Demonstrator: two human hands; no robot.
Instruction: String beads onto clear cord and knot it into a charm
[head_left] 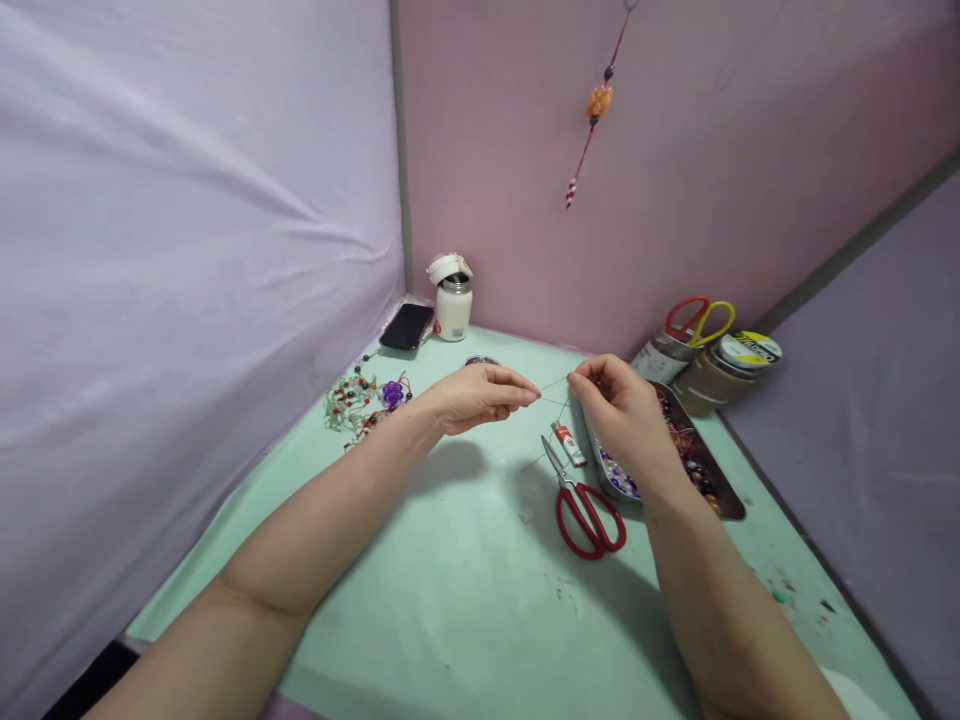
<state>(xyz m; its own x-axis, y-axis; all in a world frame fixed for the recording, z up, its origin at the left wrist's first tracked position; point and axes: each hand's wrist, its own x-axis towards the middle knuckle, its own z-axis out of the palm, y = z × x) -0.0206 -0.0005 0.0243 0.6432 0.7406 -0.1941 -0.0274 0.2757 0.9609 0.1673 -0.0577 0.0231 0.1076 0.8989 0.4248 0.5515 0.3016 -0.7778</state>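
Between my two hands runs a thin, pale thread (555,402), raised over the table. My left hand (487,396) pinches it at the fingertips, thumb against forefinger. On the other side, my right hand (619,405) grips the thread between thumb and index finger. Below them lie red-handled scissors (589,510), blades pointing away from me. A small red and white lighter (568,443) rests just beyond the blades. Close to my right wrist is a metal tray (724,490) of purple, clear and dark beads, partly covered by that hand.
Strung bead pieces (352,400) with a purple flower bead cluster (393,394) lie at the left. Behind them are a phone (407,327) and a white bottle (453,308). Cans (664,360) with scissors stand back right. A beaded cord (598,102) hangs above.
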